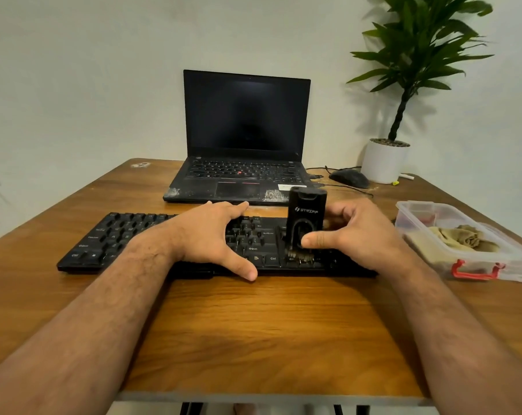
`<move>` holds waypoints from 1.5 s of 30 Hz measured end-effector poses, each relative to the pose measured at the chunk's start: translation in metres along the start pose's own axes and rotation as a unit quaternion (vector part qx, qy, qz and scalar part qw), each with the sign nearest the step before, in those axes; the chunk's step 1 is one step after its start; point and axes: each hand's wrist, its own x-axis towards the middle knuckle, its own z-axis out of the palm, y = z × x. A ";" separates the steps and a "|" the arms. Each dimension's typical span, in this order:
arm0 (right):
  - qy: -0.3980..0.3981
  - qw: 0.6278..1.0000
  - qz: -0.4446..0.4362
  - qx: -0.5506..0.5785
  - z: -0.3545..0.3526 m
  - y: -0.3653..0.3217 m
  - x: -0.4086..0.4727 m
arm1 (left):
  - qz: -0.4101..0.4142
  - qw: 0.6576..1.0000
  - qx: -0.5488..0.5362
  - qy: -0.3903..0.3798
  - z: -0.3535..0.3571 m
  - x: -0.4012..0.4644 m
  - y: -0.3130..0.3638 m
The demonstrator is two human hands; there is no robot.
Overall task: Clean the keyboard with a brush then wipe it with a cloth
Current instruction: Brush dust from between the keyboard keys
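Head view looks down on a wooden desk [253, 324] where the brushing step looks to be under way. The black keyboard [128, 235] lies across the middle of the desk, parallel to its near edge. The right hand [358, 235] grips an upright black brush [306, 223], thumb across its front and fingers curled behind it, with the bristles down on the keys at the right part of the keyboard, beside the Ctrl key. The left hand [212, 235] lies flat and spread on the keyboard's middle, fingers straight, seemingly steadying it. How much of the keyboard has already been brushed cannot be told from the keys. The wiping step looks not yet begun: the tan cloth [463, 238] lies crumpled in a clear plastic box [493, 271] near the desk's right edge, untouched by either hand. Toward the far edge stand an open laptop [244, 115], a mouse [349, 178] and a potted plant [385, 160]
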 end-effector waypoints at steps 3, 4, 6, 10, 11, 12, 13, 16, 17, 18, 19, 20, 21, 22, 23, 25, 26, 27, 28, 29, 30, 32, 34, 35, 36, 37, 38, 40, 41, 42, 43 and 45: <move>0.057 0.998 0.010 0.001 -0.007 0.006 0.003 | -0.001 1.000 -0.001 0.000 0.000 0.001 -0.002; 0.038 0.999 0.004 0.011 -0.009 0.005 0.002 | -0.002 1.000 -0.001 0.000 0.000 0.001 -0.002; -0.026 0.999 -0.013 0.019 -0.007 0.003 -0.002 | -0.001 1.000 -0.001 0.000 0.001 0.001 -0.002; 0.002 1.000 -0.008 -0.005 -0.015 0.012 0.001 | 0.002 1.000 -0.002 0.002 0.001 0.001 -0.002; 0.015 1.000 -0.002 0.002 -0.020 0.014 0.002 | 0.002 1.000 -0.003 0.003 0.001 0.001 -0.002; 0.017 1.000 0.001 0.014 -0.022 0.015 0.001 | 0.002 1.000 -0.003 0.002 0.001 0.001 -0.003; 0.006 1.000 -0.003 0.029 -0.023 0.015 0.000 | 0.002 1.000 -0.003 0.002 0.001 0.001 -0.003; -0.050 0.998 -0.030 0.038 -0.014 0.008 -0.004 | 0.004 1.000 -0.004 0.000 0.001 0.001 -0.004; -0.061 0.997 -0.035 0.034 -0.010 0.006 -0.004 | 0.004 1.000 -0.005 0.000 0.002 0.002 -0.005; -0.062 0.997 -0.033 0.035 -0.008 0.005 -0.003 | 0.004 1.000 -0.005 0.001 0.001 0.002 -0.005; -0.051 0.998 -0.027 0.038 -0.008 0.005 -0.002 | 0.002 1.000 -0.006 0.001 0.001 0.002 -0.005; -0.030 0.999 -0.017 0.039 -0.008 0.006 0.000 | 0.002 1.000 -0.007 0.002 0.000 0.001 -0.005; -0.006 0.999 -0.004 0.038 -0.009 0.008 0.001 | 0.002 1.000 -0.008 0.002 0.000 0.001 -0.005; 0.013 0.999 0.008 0.038 -0.010 0.009 0.002 | 0.003 1.000 -0.008 0.001 -0.001 0.001 -0.004; 0.022 0.999 0.016 0.040 -0.011 0.010 0.003 | 0.003 1.000 -0.008 0.001 -0.001 0.001 -0.004; 0.001 0.999 0.016 0.049 -0.011 0.009 0.002 | 0.002 1.000 -0.009 0.000 -0.001 0.001 -0.003; -0.023 0.998 0.007 0.058 -0.010 0.007 0.001 | 0.002 1.000 -0.008 0.000 -0.001 0.000 -0.003; -0.047 0.997 -0.004 0.067 -0.010 0.006 0.000 | 0.003 1.000 -0.008 0.000 -0.001 0.000 -0.003; -0.066 0.995 -0.015 0.076 -0.009 0.005 -0.001 | 0.004 1.000 -0.008 0.000 -0.002 0.000 -0.003; -0.077 0.993 -0.024 0.082 -0.008 0.004 -0.001 | 0.005 1.000 -0.009 0.000 -0.002 0.000 -0.003; -0.081 0.993 -0.030 0.083 -0.007 0.004 -0.001 | 0.006 1.000 -0.010 -0.001 -0.002 0.000 -0.002; -0.065 0.995 -0.027 0.066 -0.006 0.006 0.001 | 0.007 1.000 -0.011 -0.001 -0.002 0.000 -0.003; -0.020 0.999 -0.011 0.046 -0.008 0.009 0.005 | 0.006 1.000 -0.011 0.000 -0.002 0.000 -0.003; 0.003 0.999 -0.006 0.048 -0.009 0.010 0.006 | 0.006 1.000 -0.011 0.000 -0.002 0.000 -0.003; 0.012 0.998 -0.007 0.055 -0.010 0.011 0.006 | 0.006 1.000 -0.011 0.000 -0.002 0.000 -0.003; -0.001 0.998 -0.014 0.067 -0.011 0.010 0.005 | 0.006 1.000 -0.010 -0.001 -0.002 -0.001 -0.003; -0.032 0.996 -0.025 0.079 -0.010 0.008 0.003 | 0.007 1.000 -0.009 -0.001 -0.002 -0.001 -0.003; -0.092 0.991 -0.045 0.083 -0.006 0.005 0.000 | 0.006 1.000 -0.007 -0.002 -0.002 -0.001 -0.003; -0.097 0.991 -0.049 0.076 -0.005 0.006 0.000 | 0.005 1.000 -0.006 -0.002 -0.002 -0.001 -0.003; -0.088 0.992 -0.050 0.073 -0.006 0.008 0.002 | 0.004 1.000 -0.005 -0.002 -0.002 0.000 -0.004; -0.073 0.993 -0.048 0.075 -0.009 0.010 0.003 | 0.004 1.000 -0.005 -0.001 -0.001 0.000 -0.004; -0.044 0.994 -0.045 0.094 -0.015 0.016 0.005 | 0.002 1.000 -0.008 -0.001 -0.001 0.001 -0.006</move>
